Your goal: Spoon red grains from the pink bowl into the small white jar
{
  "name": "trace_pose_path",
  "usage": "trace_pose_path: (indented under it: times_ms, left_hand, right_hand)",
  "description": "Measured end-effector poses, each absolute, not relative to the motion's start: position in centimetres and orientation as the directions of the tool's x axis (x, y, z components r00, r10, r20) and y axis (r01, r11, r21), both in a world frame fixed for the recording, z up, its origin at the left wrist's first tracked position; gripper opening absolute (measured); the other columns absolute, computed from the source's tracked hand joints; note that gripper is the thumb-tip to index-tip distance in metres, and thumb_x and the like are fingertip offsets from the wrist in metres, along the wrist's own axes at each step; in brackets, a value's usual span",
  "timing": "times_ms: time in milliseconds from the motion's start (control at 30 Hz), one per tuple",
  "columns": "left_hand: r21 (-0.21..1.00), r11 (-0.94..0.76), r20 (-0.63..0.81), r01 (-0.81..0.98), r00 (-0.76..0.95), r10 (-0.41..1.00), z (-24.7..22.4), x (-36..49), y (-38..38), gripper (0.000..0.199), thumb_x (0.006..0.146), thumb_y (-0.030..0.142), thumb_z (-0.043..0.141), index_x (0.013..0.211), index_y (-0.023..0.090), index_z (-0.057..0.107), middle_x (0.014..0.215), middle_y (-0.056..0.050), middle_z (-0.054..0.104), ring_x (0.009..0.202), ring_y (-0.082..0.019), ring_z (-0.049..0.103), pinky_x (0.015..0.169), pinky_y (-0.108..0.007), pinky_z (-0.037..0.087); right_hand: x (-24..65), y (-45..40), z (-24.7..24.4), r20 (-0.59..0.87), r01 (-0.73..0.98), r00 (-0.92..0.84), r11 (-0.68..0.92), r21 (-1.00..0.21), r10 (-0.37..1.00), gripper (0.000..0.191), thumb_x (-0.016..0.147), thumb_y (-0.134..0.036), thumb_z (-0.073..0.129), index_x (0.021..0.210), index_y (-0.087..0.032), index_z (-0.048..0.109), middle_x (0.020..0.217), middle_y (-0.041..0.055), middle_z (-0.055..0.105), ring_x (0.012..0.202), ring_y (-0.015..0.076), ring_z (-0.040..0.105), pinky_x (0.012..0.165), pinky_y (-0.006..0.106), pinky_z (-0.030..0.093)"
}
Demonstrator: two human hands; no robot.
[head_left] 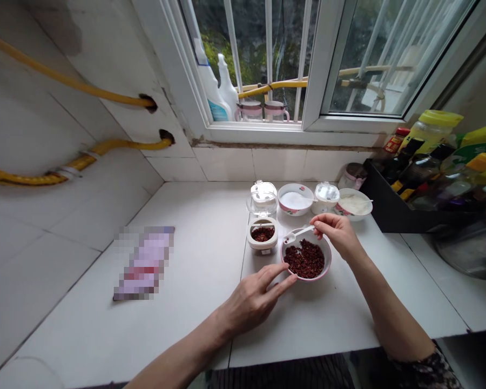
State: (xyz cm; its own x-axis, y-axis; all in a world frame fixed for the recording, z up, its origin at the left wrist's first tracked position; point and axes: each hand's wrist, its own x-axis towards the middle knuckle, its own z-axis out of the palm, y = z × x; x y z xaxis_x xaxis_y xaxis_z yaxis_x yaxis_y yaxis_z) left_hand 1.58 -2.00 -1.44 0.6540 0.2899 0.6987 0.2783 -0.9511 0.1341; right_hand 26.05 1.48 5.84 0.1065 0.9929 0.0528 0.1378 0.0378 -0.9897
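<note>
My right hand [337,233] pinches the handle of a small white spoon [303,232]. The spoon's head is over the far left side of a pink-rimmed white bowl [328,265], with a little dark residue on it. Dried reddish-brown peppercorns, by their look, [306,260] lie in the bowl. My left hand [259,294] holds the bowl's near left edge, its fingers extended and fingertips on the rim. Just left of the bowl stands an opened seasoning jar [262,246] with similar dark red pieces inside; its clear lid is tipped back.
Behind are a lidded jar [263,197], a bowl of white grains [295,200], another jar [326,195] and a bowl of pale contents [354,204]. A black box of bottles [409,213] stands right. A blurred purple packet [148,262] lies left.
</note>
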Motion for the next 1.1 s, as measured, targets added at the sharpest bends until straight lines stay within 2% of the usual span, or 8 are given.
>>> trace_pose_path:
  times_ms: [100,200,333,433,600,700,867,1100]
  left_hand:
    - [0.134,-0.951,0.697,0.278,0.656,0.290,-1.4,1.6,-2.0,0.049,0.085,-0.004,0.041,0.128,0.014,0.058,0.124,-0.015,0.058,0.110,-0.021,0.063,0.081,-0.032,0.063]
    - [0.132,-0.950,0.690,0.282,0.662,0.292,-1.5,1.6,-2.0,0.050,0.087,-0.003,0.040,0.130,0.015,0.057,0.125,-0.015,0.059,0.112,-0.021,0.062,0.082,-0.033,0.063]
    - [0.129,-0.951,0.698,0.281,0.656,0.288,-1.4,1.6,-1.9,0.049,0.088,-0.001,0.040,0.131,0.016,0.057,0.125,-0.015,0.059,0.111,-0.021,0.062,0.082,-0.034,0.063]
    - [0.131,-0.950,0.700,0.284,0.652,0.292,-1.3,1.6,-2.0,0.048,0.088,-0.002,0.041,0.128,0.015,0.058,0.124,-0.015,0.059,0.110,-0.021,0.063,0.082,-0.034,0.063]
    - [0.142,-0.946,0.679,0.291,0.667,0.307,-1.3,1.5,-2.0,0.050,0.088,-0.002,0.040,0.131,0.017,0.056,0.126,-0.014,0.059,0.113,-0.021,0.062,0.083,-0.034,0.063]
    - [0.145,-0.948,0.683,0.284,0.665,0.304,-1.4,1.5,-2.0,0.050,0.088,-0.003,0.039,0.131,0.016,0.056,0.126,-0.014,0.058,0.113,-0.021,0.061,0.083,-0.033,0.064]
    - [0.146,-0.949,0.685,0.279,0.664,0.301,-1.6,1.4,-2.0,0.050,0.087,-0.003,0.041,0.131,0.016,0.056,0.128,-0.015,0.057,0.114,-0.021,0.061,0.083,-0.034,0.063]
    - [0.144,-0.949,0.686,0.280,0.663,0.300,-1.7,1.4,-2.0,0.049,0.087,-0.003,0.041,0.130,0.016,0.057,0.127,-0.015,0.056,0.114,-0.021,0.060,0.083,-0.034,0.063]
  right_hand:
    - [24.5,1.4,6.6,0.164,0.170,0.151,0.138,-0.976,0.975,0.019,0.074,-0.036,0.065,0.077,-0.018,0.067,0.060,0.0006,0.064,0.054,0.0131,0.057,0.055,0.028,0.050]
    - [22.6,1.1,6.9,0.378,0.352,0.170,0.302,-0.886,0.910,0.016,0.085,-0.031,0.057,0.084,-0.019,0.068,0.067,0.0026,0.068,0.062,0.0162,0.062,0.066,0.033,0.053]
    - [21.0,0.3,6.4,0.673,0.643,-0.090,0.559,-0.523,0.734,0.020,0.091,-0.018,0.049,0.088,-0.023,0.068,0.075,0.0020,0.073,0.073,0.0184,0.068,0.101,0.048,0.043]
    - [21.4,-0.1,6.3,0.733,0.683,-0.222,0.639,-0.354,0.643,0.025,0.090,-0.012,0.046,0.092,-0.024,0.067,0.083,0.0022,0.076,0.073,0.0179,0.069,0.105,0.049,0.039]
    - [24.7,-0.2,7.1,0.688,0.737,-0.048,0.491,-0.465,0.724,0.018,0.092,-0.020,0.050,0.086,-0.024,0.067,0.070,0.0015,0.071,0.071,0.0198,0.066,0.097,0.046,0.045]
    - [26.7,-0.1,7.2,0.515,0.740,-0.157,0.446,-0.504,0.843,0.019,0.088,-0.019,0.051,0.079,-0.023,0.067,0.067,0.0014,0.069,0.070,0.0195,0.063,0.090,0.042,0.047]
    - [26.9,-0.2,6.2,0.346,0.748,-0.256,0.412,-0.520,0.902,0.021,0.086,-0.013,0.051,0.076,-0.022,0.068,0.072,0.0027,0.072,0.077,0.0205,0.063,0.085,0.040,0.048]
    - [26.5,-0.4,6.1,0.347,0.724,-0.183,0.365,-0.585,0.920,0.021,0.088,-0.016,0.052,0.079,-0.021,0.069,0.079,0.0047,0.074,0.084,0.0220,0.062,0.081,0.037,0.049]
